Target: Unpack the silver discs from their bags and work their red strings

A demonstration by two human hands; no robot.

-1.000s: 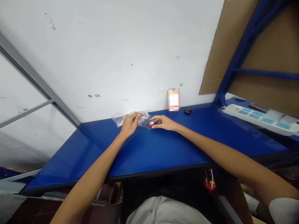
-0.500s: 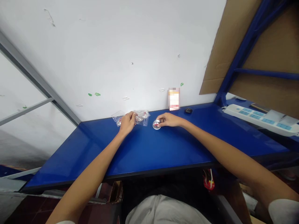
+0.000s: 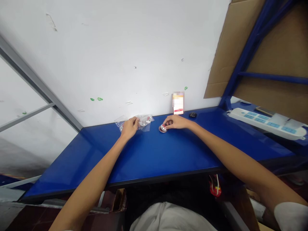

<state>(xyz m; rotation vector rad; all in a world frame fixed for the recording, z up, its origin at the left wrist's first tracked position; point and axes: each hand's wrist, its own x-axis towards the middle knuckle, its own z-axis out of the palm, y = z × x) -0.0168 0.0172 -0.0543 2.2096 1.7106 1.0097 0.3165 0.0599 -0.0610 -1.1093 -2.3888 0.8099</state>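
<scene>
My left hand (image 3: 129,128) is on a clear plastic bag (image 3: 145,121) near the wall, its fingers curled in and gripping the film. Shiny pieces with red marks show through the plastic. To the right, my right hand (image 3: 175,122) pinches a small round silvery piece (image 3: 164,127) with a red mark, between thumb and fingers. This piece is tilted just above a flat, shiny round part (image 3: 160,129) on the blue table. Whether the two touch is too small to tell.
A phone (image 3: 178,102) with a lit, partly blurred screen leans on the wall behind my right hand. Beside it lies a small black object (image 3: 192,114). A white power strip (image 3: 267,123) stands at the right, near a blue metal frame (image 3: 247,57) and cardboard.
The round silvery piece in my right hand has turned and tilted, and a flat round part now shows beneath it. My left hand stays at the bag. The view has shifted slightly.
</scene>
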